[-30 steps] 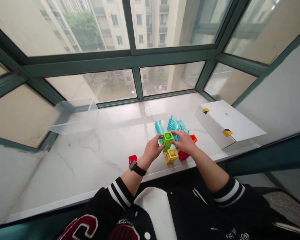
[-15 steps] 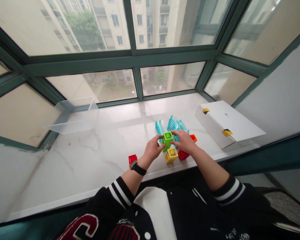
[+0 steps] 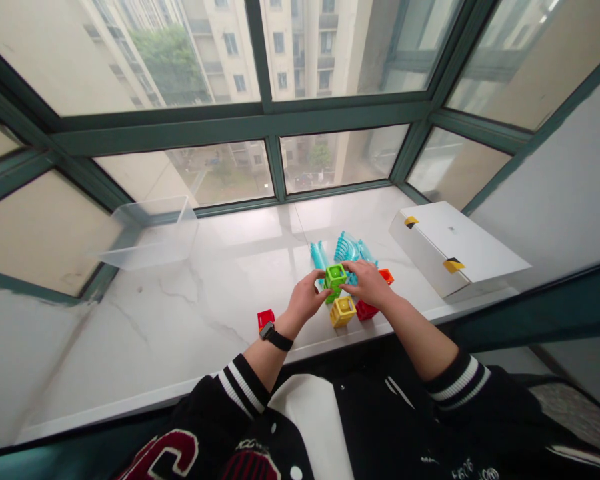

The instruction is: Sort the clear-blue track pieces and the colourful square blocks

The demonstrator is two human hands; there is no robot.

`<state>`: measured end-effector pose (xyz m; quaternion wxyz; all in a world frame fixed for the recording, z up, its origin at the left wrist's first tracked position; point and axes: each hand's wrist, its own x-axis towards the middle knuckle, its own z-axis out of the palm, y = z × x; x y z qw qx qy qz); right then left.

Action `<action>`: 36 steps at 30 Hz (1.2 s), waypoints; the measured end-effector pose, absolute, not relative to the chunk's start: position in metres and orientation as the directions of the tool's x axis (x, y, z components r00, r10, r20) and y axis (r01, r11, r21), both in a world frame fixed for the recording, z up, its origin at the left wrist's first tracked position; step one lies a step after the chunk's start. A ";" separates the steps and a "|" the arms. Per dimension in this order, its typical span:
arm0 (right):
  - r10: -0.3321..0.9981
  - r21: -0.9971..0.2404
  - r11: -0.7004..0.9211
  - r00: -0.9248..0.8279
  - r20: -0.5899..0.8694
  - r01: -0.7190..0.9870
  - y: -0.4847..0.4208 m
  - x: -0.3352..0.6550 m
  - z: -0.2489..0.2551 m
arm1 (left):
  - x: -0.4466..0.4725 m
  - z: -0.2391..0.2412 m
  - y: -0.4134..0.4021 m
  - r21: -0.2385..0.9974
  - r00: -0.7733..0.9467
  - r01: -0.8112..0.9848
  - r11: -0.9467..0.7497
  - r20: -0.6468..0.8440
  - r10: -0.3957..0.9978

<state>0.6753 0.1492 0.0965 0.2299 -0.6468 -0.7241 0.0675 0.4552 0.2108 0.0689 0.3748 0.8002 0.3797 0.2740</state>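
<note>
A green toy block (image 3: 335,275) is between my two hands, with more green showing just below it. My left hand (image 3: 307,293) has its fingers on the block's left side. From the right, my right hand (image 3: 366,281) grips the same block with fingers and thumb. A yellow block (image 3: 343,312) stands on the sill just in front of it. Beside that, a red block (image 3: 366,310) lies partly under my right wrist. An orange piece (image 3: 387,276) shows behind my right hand. Another red block (image 3: 265,319) sits left of my watch.
Translucent blue track pieces (image 3: 349,247) lie behind my hands on the white marble sill (image 3: 220,267). A clear plastic bin (image 3: 155,243) stands at the far left. To the right is a white box (image 3: 460,247) with yellow-and-black tabs, near the window frame.
</note>
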 end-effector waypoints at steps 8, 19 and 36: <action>0.962 -0.392 0.176 -0.073 0.264 0.903 0.149 0.676 0.095 | 0.455 0.071 0.212 0.809 0.571 0.403 -0.429 0.144 0.808; 0.962 -0.410 0.157 -0.045 0.270 0.899 0.144 0.676 0.093 | 0.344 0.078 0.215 0.767 0.423 0.465 -0.442 0.246 0.872; 0.821 -0.627 0.443 -0.009 0.571 0.641 0.087 0.587 0.168 | 0.252 0.024 0.156 0.760 0.231 0.581 -0.291 0.190 0.954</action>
